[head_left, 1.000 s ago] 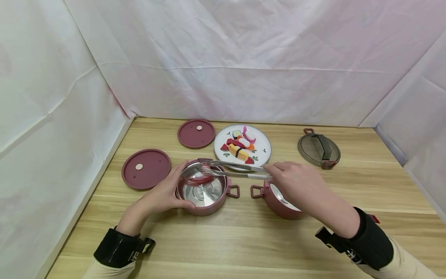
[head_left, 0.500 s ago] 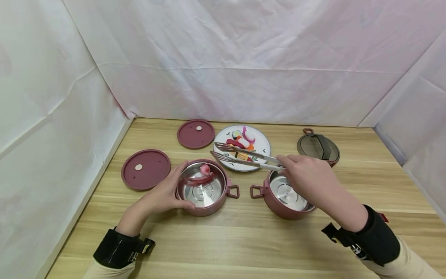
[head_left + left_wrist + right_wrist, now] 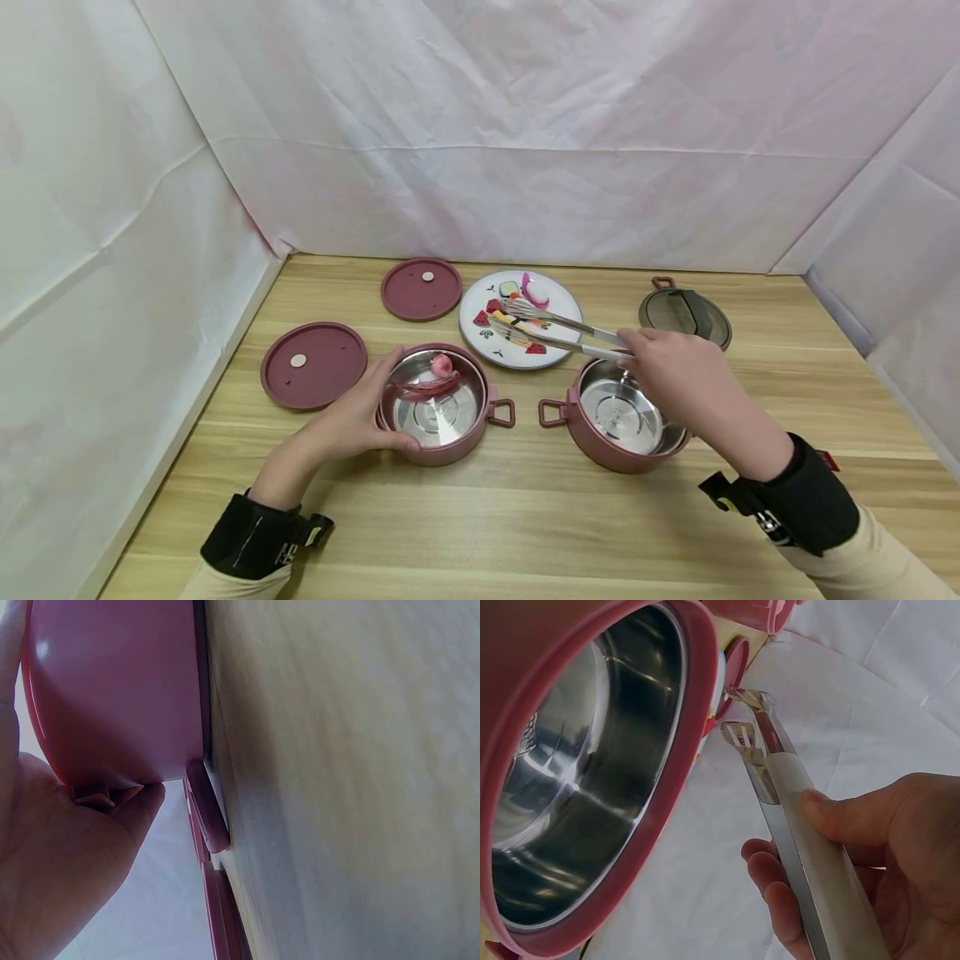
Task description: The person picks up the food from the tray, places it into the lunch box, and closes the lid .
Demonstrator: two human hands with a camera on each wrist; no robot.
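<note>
My left hand (image 3: 348, 421) grips the left side of a dark pink pot (image 3: 450, 454), thumb at the front and fingers behind. In the left wrist view, the fingers sit against the pot's outer wall. A small pink round piece (image 3: 441, 365) and a long red piece (image 3: 435, 386) lie in that pot. My right hand (image 3: 678, 379) holds metal tongs (image 3: 604, 353), whose spread tips hover over toy food on a white plate (image 3: 489, 354). The right wrist view shows nothing plainly held between the tong tips. Under my right hand stands a second pink pot (image 3: 607, 454).
Two maroon round lids (image 3: 337, 375) lie at the left, one further back beside the plate. A dark see-through lid (image 3: 667, 321) with a black handle lies at the back right. White cloth (image 3: 525, 100) walls the table on the back and sides.
My right hand has moved right, carrying the tongs from over the left pot to above the plate. The round piece in the left pot is now uncovered. My left hand stays on its pot.
</note>
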